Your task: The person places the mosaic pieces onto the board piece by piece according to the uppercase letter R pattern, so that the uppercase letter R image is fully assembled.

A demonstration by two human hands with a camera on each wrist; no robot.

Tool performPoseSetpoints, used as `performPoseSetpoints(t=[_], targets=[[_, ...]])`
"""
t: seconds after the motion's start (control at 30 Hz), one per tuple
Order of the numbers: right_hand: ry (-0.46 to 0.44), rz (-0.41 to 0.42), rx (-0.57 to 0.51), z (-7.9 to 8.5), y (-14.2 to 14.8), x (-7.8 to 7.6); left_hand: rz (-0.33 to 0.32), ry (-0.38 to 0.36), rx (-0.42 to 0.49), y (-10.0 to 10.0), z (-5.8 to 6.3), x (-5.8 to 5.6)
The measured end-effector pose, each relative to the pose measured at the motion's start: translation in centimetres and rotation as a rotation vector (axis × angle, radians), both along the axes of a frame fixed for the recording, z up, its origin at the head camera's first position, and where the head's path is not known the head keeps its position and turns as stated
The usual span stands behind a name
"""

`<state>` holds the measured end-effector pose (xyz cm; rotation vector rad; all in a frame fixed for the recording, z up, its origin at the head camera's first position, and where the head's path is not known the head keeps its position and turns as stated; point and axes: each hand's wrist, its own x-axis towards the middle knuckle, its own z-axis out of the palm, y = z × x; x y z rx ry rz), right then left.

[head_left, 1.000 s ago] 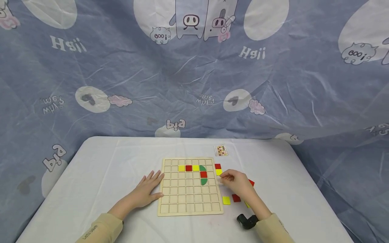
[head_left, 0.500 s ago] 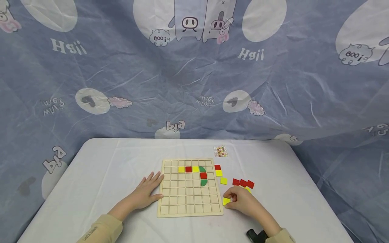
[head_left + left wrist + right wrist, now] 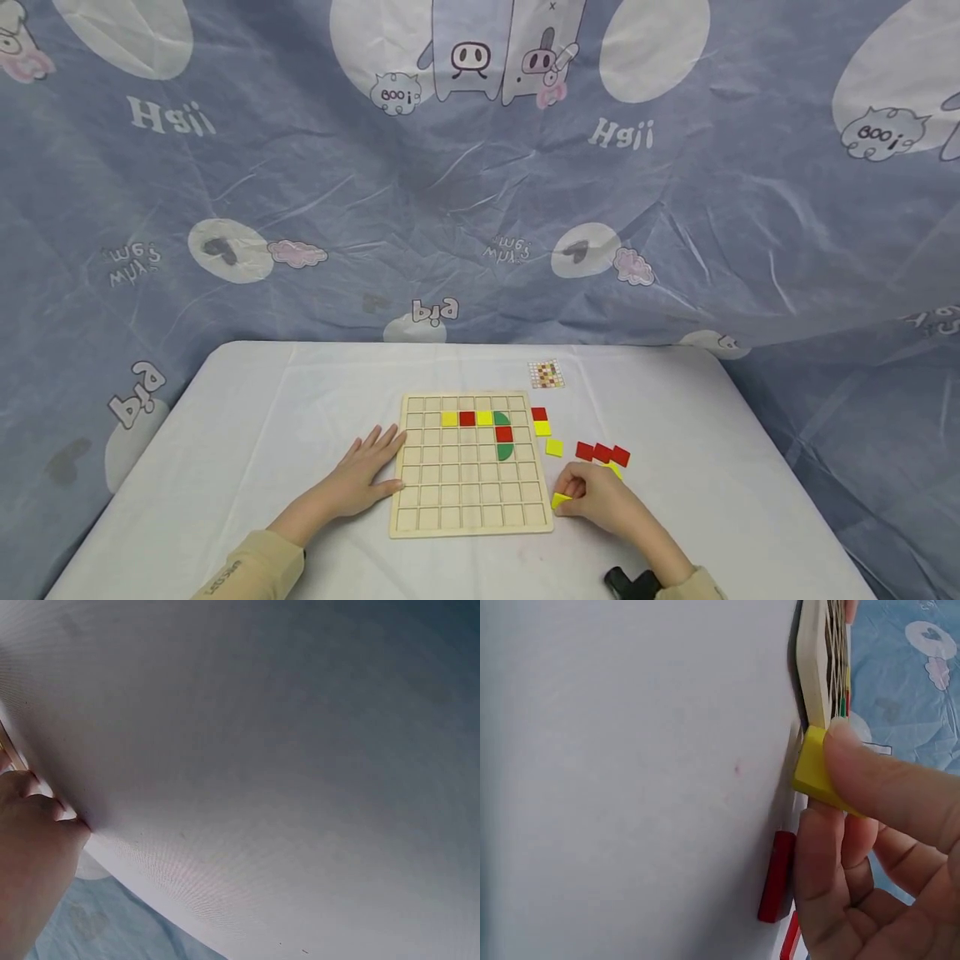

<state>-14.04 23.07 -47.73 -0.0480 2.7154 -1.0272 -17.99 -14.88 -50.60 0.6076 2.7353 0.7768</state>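
A wooden grid board (image 3: 459,495) lies on the white table. Yellow (image 3: 449,419) and red square tiles and two green rounded tiles (image 3: 505,452) sit in its upper cells. My left hand (image 3: 355,482) rests with spread fingers at the board's left edge; the left wrist view shows only part of it. By the board's lower right edge, my right hand (image 3: 597,498) pinches a yellow square tile (image 3: 811,766) between thumb and fingers. That tile is tilted up beside the board's rim in the right wrist view. A red tile (image 3: 778,876) lies below those fingers.
Right of the board are a red tile (image 3: 539,413), yellow tiles (image 3: 554,448) and a group of red tiles (image 3: 602,452). A small pattern card (image 3: 546,374) lies behind. A black object (image 3: 632,583) is by the right sleeve. Patterned cloth (image 3: 480,183) hangs behind the table.
My right hand has come from beside the board's upper right down toward me, and now grips the yellow tile there, which has tilted up. The left hand has stayed put.
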Motion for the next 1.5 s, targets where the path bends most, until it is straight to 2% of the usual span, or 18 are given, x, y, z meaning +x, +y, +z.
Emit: performPoseSetpoints(t=[0.13, 0.33, 0.47, 0.63, 0.87, 1.03, 1.33, 1.5], targets=[[0.004, -0.028, -0.047, 0.3, -0.3, -0.5, -0.008, -0.003, -0.007, 0.1, -0.2, -0.1], [0.088, -0.123, -0.086, 0.9, -2.2, -2.1, -0.008, 0.001, -0.007, 0.2, -0.1, 0.0], [0.124, -0.134, -0.190, 0.7, -3.7, -3.6, -0.006, -0.004, 0.001, 0.2, 0.2, 0.1], [0.121, -0.117, -0.277, 0.2, -5.6, -5.0, -0.005, -0.003, -0.002, 0.2, 0.3, 0.1], [0.117, -0.020, -0.234, -0.3, -7.3, -5.9, -0.007, 0.002, 0.003, 0.1, 0.3, 0.2], [0.098, 0.002, -0.159, -0.6, -8.0, -6.1, -0.005, -0.004, 0.004, 0.0, 0.4, 0.4], [0.198, 0.067, -0.009, -0.4, -8.7, -6.2, -0.007, 0.010, -0.005, 0.0, 0.0, 0.2], [0.189, 0.093, 0.002, -0.3, -8.7, -6.1, -0.006, 0.016, 0.003, 0.0, -0.1, 0.1]])
